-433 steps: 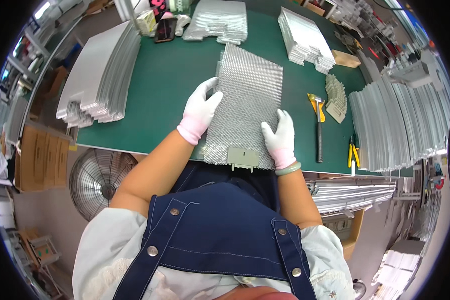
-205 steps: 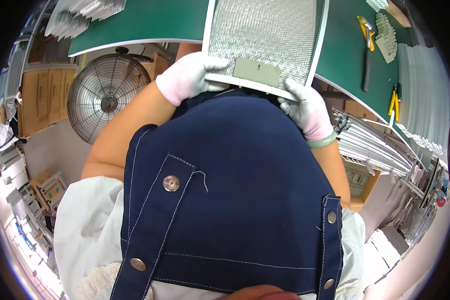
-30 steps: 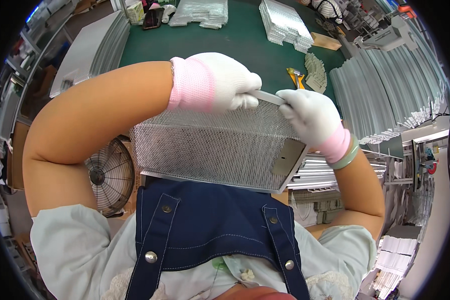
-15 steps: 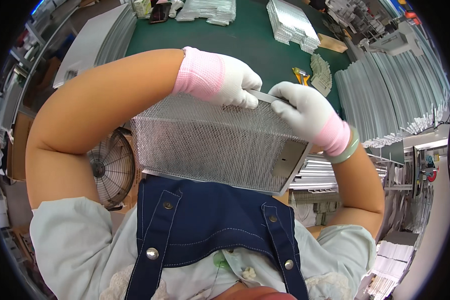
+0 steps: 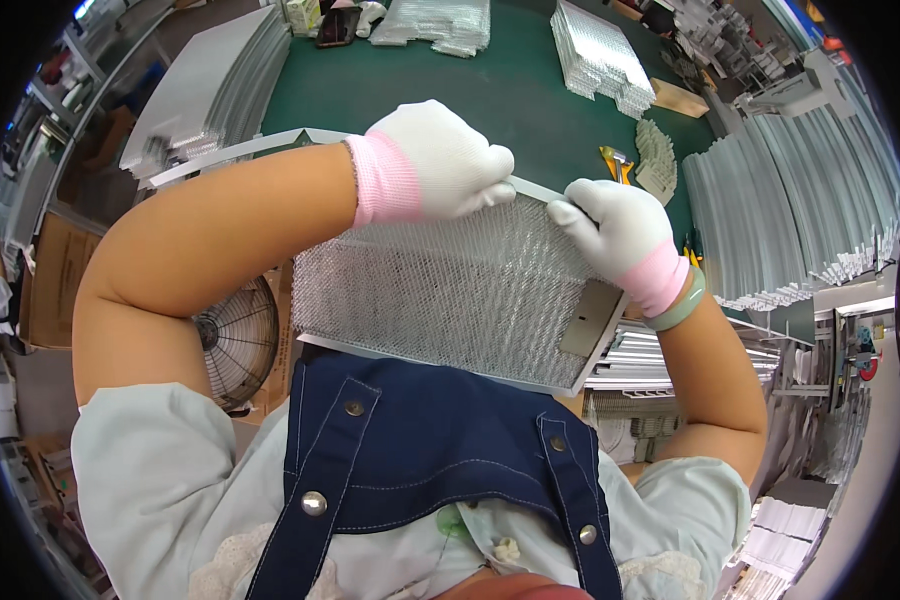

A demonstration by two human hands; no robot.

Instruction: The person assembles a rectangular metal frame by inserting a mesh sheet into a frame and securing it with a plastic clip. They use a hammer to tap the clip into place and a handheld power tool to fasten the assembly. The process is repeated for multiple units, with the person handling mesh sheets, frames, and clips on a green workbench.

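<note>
A metal mesh filter panel [image 5: 430,300] is propped against my apron, tilted, with a small grey plate [image 5: 590,318] near its right end. A thin silver frame strip [image 5: 300,138] lies along its far edge; its left part stands away from the mesh and bends behind my left forearm. My left hand [image 5: 435,165], in a white glove with a pink cuff, is closed over this strip near the middle of the edge. Gloved the same way, my right hand [image 5: 615,228] pinches the framed edge near the right corner, thumb on the mesh side.
On the green table [image 5: 420,100] lie stacked mesh sheets [image 5: 602,58], a yellow-handled tool [image 5: 616,163], a fanned pile of small plates [image 5: 657,160] and a wooden block [image 5: 679,98]. Panels [image 5: 205,85] are stacked left, long metal strips [image 5: 790,200] right. A fan [image 5: 238,340] stands below left.
The frame strip's left part now shows, sticking out beyond my left forearm. My left hand has turned, its back raised higher. My right hand keeps its pinch near the corner. The view has shifted slightly.
</note>
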